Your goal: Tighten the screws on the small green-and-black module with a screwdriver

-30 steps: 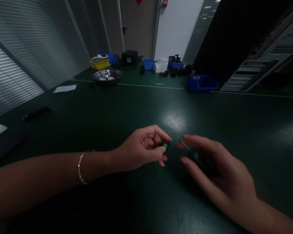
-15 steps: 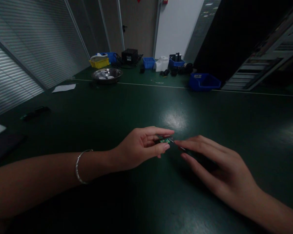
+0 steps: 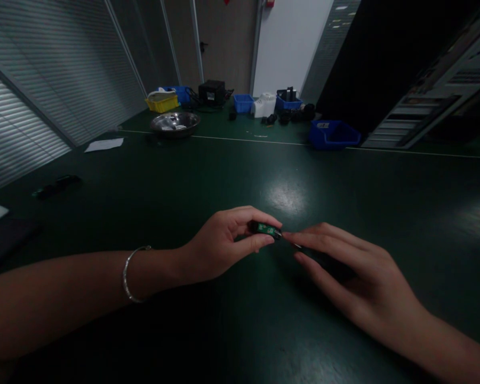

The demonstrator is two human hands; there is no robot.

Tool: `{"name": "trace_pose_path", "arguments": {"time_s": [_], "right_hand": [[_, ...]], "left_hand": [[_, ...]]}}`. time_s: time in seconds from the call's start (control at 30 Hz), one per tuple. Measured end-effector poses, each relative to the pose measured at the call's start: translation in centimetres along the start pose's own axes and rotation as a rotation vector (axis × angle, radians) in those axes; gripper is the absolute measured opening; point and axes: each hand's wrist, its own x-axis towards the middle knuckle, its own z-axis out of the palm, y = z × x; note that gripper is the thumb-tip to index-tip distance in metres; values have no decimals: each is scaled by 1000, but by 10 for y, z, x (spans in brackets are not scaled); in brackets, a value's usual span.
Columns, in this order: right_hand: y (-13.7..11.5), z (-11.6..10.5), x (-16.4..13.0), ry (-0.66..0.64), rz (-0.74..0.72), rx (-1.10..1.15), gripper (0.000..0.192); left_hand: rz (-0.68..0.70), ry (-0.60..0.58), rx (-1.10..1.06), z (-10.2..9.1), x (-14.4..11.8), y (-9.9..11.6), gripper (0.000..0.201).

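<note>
Since the earlier frame, the left hand (image 3: 224, 242) had rolled its pinched green module (image 3: 266, 229) edge-on; the right hand (image 3: 358, 280) still gripped a thin tool (image 3: 296, 245) at centre frame.

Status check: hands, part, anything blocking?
Left hand pinching small green board. Right hand holding thin metal tool at its end. Nothing between them.

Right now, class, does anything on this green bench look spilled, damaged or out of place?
Nothing stands out. The left hand pinches a small green part, the right hand holds a thin tool; bins and bowl stand upright.
</note>
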Motion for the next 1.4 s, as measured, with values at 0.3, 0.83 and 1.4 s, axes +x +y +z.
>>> {"name": "trace_pose_path", "arguments": {"time_s": [0.3,0.83,1.4], "right_hand": [[0,2,1,-3,-3,43,38],[0,3,0,17,40,135,38],[-8,7,-2,169,74,60,30]], "left_hand": [[176,8,220,-2,-1,1,22],[-75,-18,-213,2,1,4,21],[-205,-8,-608,5,3,-8,29]]}}
